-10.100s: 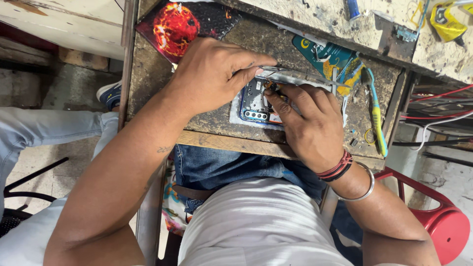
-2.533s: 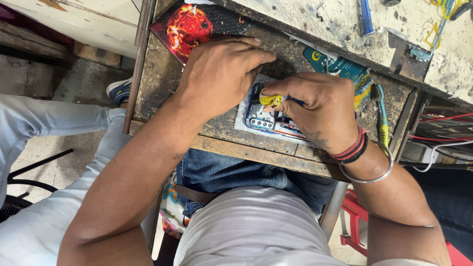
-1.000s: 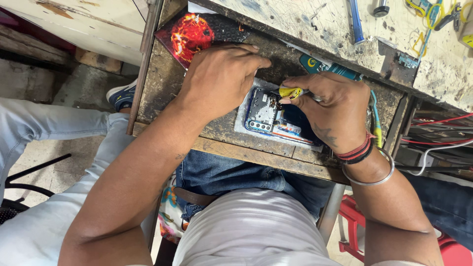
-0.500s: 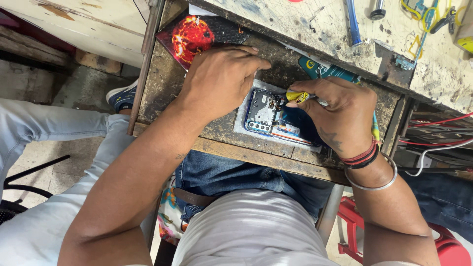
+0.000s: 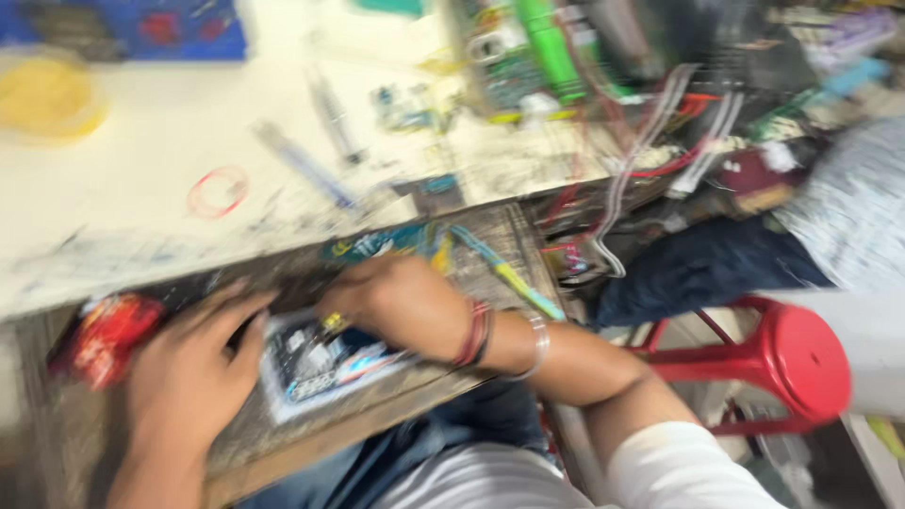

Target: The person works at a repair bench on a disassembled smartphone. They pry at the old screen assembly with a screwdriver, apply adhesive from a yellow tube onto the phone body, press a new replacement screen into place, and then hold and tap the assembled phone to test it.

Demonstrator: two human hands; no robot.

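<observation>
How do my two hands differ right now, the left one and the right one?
The left hand lies flat with fingers spread beside the opened device; the right hand is curled over the device's top edge. The right wrist wears red and dark bands and a metal bangle; the left wrist is bare. Both rest on the worn wooden bench. Blur hides anything pinched.

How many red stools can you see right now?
1. A red stool stands at the right, beside the person's right forearm, below the cluttered workbench. The picture is blurred, so others could be hidden.
</observation>
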